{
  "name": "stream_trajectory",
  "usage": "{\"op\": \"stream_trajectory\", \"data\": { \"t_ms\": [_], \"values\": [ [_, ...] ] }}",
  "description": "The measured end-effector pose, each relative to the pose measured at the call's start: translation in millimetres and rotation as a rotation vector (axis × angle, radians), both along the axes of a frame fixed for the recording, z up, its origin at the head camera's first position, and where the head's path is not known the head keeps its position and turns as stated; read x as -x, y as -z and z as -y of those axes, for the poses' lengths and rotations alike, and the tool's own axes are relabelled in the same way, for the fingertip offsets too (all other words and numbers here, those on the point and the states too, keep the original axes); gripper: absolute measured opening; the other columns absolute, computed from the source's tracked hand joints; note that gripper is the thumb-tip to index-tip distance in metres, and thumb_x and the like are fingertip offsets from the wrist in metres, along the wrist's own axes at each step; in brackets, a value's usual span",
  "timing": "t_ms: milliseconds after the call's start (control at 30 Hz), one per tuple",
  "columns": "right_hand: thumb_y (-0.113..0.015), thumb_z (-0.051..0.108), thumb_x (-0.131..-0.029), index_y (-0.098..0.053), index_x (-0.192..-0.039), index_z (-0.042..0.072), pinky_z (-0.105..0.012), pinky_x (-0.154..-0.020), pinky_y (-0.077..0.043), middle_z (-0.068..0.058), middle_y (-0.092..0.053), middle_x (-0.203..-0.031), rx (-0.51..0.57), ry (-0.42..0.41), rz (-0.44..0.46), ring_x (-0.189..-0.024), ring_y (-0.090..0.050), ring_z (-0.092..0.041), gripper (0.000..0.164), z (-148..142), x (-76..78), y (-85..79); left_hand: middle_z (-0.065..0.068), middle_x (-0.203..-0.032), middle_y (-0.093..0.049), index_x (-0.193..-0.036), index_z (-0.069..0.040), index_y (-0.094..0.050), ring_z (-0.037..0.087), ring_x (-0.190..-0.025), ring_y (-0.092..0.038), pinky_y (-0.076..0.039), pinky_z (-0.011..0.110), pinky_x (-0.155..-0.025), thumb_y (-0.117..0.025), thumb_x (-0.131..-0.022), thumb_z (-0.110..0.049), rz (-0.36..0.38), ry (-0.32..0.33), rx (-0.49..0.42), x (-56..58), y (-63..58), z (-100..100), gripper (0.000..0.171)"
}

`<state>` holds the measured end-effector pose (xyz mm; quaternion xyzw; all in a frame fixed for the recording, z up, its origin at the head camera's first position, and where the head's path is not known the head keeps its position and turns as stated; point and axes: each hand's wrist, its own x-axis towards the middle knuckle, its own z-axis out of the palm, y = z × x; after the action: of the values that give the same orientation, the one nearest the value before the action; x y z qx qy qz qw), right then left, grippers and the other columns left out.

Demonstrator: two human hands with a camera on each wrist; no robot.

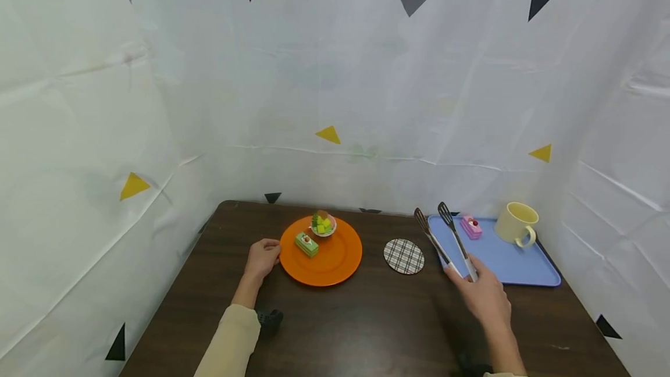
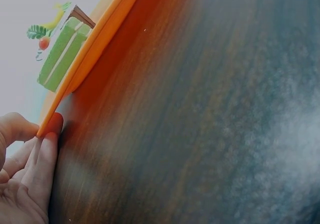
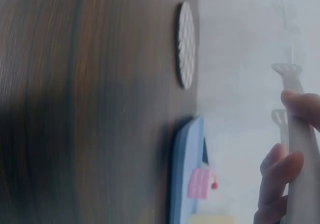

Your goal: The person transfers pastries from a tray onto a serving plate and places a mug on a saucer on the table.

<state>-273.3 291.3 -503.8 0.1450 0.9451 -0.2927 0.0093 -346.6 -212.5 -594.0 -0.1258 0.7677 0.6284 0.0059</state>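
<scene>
My left hand [image 1: 263, 258] pinches the left rim of an orange plate [image 1: 342, 263], thumb on top and fingers under the edge. On the plate lie a green toy cake slice [image 1: 306, 244] and a small white bowl [image 1: 323, 224] with yellow and green pieces. In the left wrist view the cake slice [image 2: 64, 54] shows its layers and a red berry on top. My right hand [image 1: 484, 292] holds a pair of tongs [image 1: 456, 237] near the blue tray's left side, their two slotted heads apart with nothing between them.
On the blue tray [image 1: 528, 269] at the right stand a pink toy cake slice [image 1: 471, 227] and a yellow mug [image 1: 515, 223]. A round checked coaster [image 1: 404, 256] lies between plate and tray. White curtains [image 1: 366, 86] with triangles enclose the dark wooden table [image 1: 340, 324].
</scene>
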Motion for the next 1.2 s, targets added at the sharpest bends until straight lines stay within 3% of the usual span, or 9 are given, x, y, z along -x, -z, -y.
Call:
{"op": "stream_trajectory", "data": {
  "t_ms": [233, 467, 667, 1200],
  "values": [
    [-0.055, 0.087, -0.091, -0.029, -0.171, 0.016, -0.063, -0.082, -0.051, -0.035, -0.045, -0.159, -0.031, 0.051, 0.041, -0.119, -0.06, -0.055, 0.11, -21.1, 2.8, 0.4, 0.025, -0.135, -0.069, -0.14, 0.003, -0.064, 0.025, -0.107, -0.072, -0.063, 0.028, -0.086, -0.059, -0.11, -0.018, 0.024, -0.008, 0.014, 3.6, 2.9, 2.3, 0.037],
    [-0.054, 0.087, -0.091, -0.029, -0.17, 0.015, -0.064, -0.079, -0.051, -0.035, -0.048, -0.155, -0.037, 0.118, 0.045, -0.117, -0.061, -0.057, 0.11, -38.2, 4.4, 0.1, 0.029, -0.138, -0.067, -0.14, 0.006, -0.063, 0.035, -0.117, -0.07, -0.064, 0.038, -0.095, -0.058, -0.11, -0.018, 0.001, 0.004, 0.005, -1.7, -5.4, 1.2, 0.039],
    [-0.054, 0.082, -0.095, -0.026, -0.171, 0.014, -0.069, -0.084, -0.049, -0.037, -0.042, -0.16, -0.045, 0.172, 0.055, -0.122, -0.056, -0.062, 0.106, -50.0, 3.7, -0.1, 0.026, -0.134, -0.069, -0.139, 0.005, -0.063, 0.031, -0.114, -0.071, -0.064, 0.033, -0.092, -0.06, -0.109, -0.019, 0.012, -0.001, 0.011, -0.3, -4.7, 0.4, 0.038],
    [-0.055, 0.079, -0.096, -0.019, -0.172, 0.012, -0.077, -0.098, -0.044, -0.038, -0.03, -0.166, -0.051, 0.195, 0.117, -0.133, -0.045, -0.067, 0.108, -72.3, 11.5, -0.8, 0.024, -0.13, -0.07, -0.137, 0.004, -0.065, 0.028, -0.11, -0.071, -0.064, 0.029, -0.088, -0.06, -0.109, -0.018, 0.013, -0.011, 0.011, 1.8, -2.1, -0.2, 0.036]
  ]
}}
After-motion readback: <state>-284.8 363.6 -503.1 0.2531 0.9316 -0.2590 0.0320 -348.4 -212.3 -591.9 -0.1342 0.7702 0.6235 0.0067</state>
